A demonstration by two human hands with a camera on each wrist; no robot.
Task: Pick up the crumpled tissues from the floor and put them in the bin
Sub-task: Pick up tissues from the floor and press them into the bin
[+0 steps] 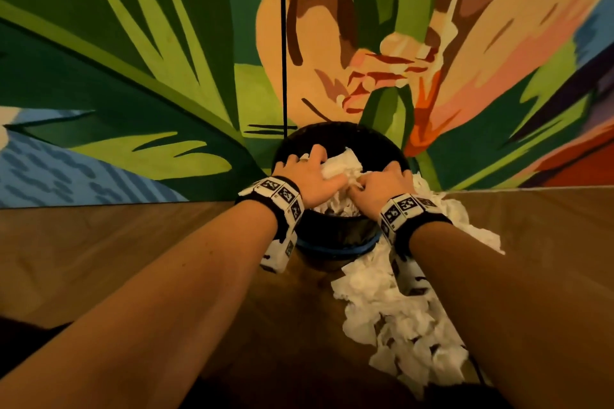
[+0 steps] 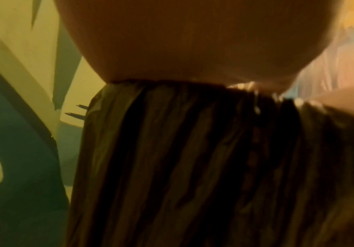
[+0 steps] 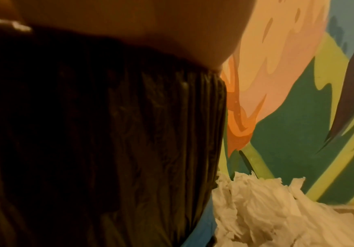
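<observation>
A round bin (image 1: 335, 234) with a black liner stands on the wood floor against the painted wall. A wad of white tissues (image 1: 344, 164) fills its mouth. My left hand (image 1: 310, 174) lies on the wad with fingers spread flat, pressing down. My right hand (image 1: 375, 184) sits beside it, its fingertips curled into the tissue. More crumpled tissues (image 1: 398, 319) lie in a long heap on the floor to the right of the bin. In the wrist views the fingers are hidden; only the liner (image 2: 172, 167) (image 3: 108, 133) and the floor tissues (image 3: 277, 217) show.
The colourful mural wall (image 1: 166, 60) rises directly behind the bin. A thin black cord (image 1: 283, 43) hangs down the wall to the bin's rim. Bare wood floor (image 1: 116, 242) stretches to the left. A blue band (image 1: 332, 251) circles the bin below the liner.
</observation>
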